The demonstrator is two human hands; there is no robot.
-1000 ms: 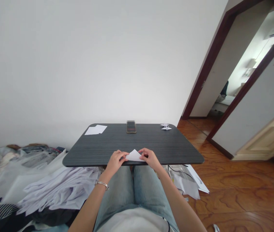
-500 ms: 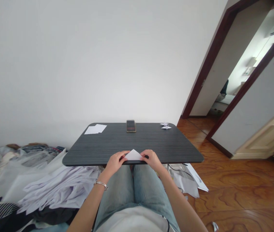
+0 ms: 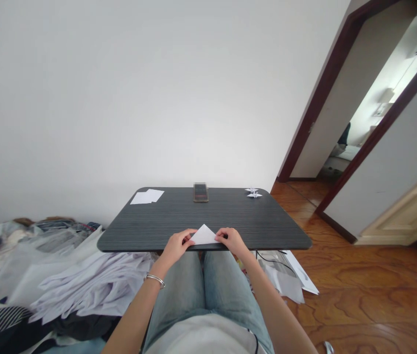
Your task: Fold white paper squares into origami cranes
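Observation:
A white paper folded into a triangle [image 3: 204, 234] lies at the near edge of the dark table [image 3: 156, 223], its tip pointing away from me. My left hand [image 3: 175, 245] pinches its left corner, fingers curled, a silver bracelet on the wrist. My right hand [image 3: 232, 240] presses and grips the paper's right corner. Both hands rest on the table edge above my lap in light jeans.
White paper sheets [image 3: 147, 196] lie at the far left of the table, a small dark phone stand [image 3: 201, 192] at the far middle, folded paper cranes [image 3: 253, 192] at the far right. A heap of paper and cloth [image 3: 64, 285] is on the left; papers [image 3: 285, 278] lie on the wooden floor by an open doorway.
Both hands stay on the triangle's corners; the paper and hands have shifted only slightly, mostly with a small camera movement.

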